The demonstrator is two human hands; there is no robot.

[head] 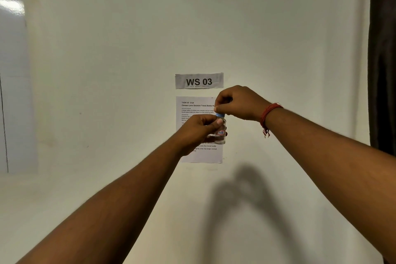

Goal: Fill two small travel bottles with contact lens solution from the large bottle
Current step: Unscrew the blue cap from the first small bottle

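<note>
A small clear travel bottle [220, 134] with a white label marked in red is held upright in the air in front of the wall. My left hand [198, 129] grips its body from the left. My right hand [240, 103] comes from above and pinches its blue cap [220, 115] with fingertips. A red thread band sits on my right wrist. The large solution bottle and the other travel bottle are out of view.
A white wall fills the view, with a "WS 03" sign [199, 81] and a printed task sheet [192, 109] behind my hands. A glossy whiteboard [12, 70] hangs at the left, a dark curtain [383, 60] at the right edge.
</note>
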